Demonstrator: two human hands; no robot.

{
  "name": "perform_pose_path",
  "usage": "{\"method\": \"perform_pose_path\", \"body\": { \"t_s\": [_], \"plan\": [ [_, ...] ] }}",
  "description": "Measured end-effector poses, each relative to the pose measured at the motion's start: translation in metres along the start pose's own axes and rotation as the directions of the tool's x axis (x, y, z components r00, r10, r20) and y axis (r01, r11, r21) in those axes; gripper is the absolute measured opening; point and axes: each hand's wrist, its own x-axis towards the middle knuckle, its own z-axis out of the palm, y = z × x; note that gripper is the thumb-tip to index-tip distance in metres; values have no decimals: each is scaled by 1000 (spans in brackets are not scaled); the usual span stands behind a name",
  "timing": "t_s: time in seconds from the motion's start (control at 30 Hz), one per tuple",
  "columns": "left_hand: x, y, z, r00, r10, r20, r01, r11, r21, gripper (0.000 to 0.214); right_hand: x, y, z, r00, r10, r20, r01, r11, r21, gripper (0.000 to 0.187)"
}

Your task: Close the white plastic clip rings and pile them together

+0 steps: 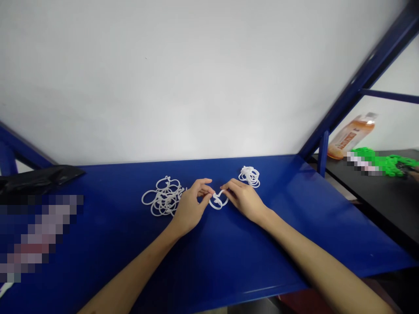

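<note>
My left hand (191, 205) and my right hand (244, 198) meet over the middle of a blue table (229, 261). Between their pinched fingertips they hold a white plastic ring (218, 200), which rests low against the tabletop. A loose pile of several white rings (163, 196) lies just left of my left hand. A smaller stack of white rings (249, 175) sits just beyond my right hand.
A white wall rises behind the table. A black bag (39, 178) lies at the far left. A blue frame post (356, 83) slants up on the right. Beyond it, a black table (386, 192) carries an orange bottle (352, 135) and green parts (386, 161).
</note>
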Motion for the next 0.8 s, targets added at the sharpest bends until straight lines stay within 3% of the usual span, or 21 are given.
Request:
{"method": "perform_pose_path", "body": {
  "t_s": [0.13,0.23,0.37,0.6,0.8],
  "plan": [
    [-1,-2,0,992,126,-5,-123,975,183,28,0,0,-1,1000,-9,16,9,999,-38,14],
    [-2,-8,1,970,232,65,-240,908,344,28,0,2,-2,1000,0,7,0,996,-93,14],
    [-3,-12,3,953,284,107,-300,833,464,32,1,5,-4,998,59,-37,-63,989,-136,12],
    [-6,-3,2,926,355,131,-368,767,526,23,0,1,-1,996,74,-47,-74,997,4,11],
    [-4,-5,0,896,431,109,-414,721,555,14,-1,-5,-2,998,-55,39,49,989,138,17]
  ]
}}
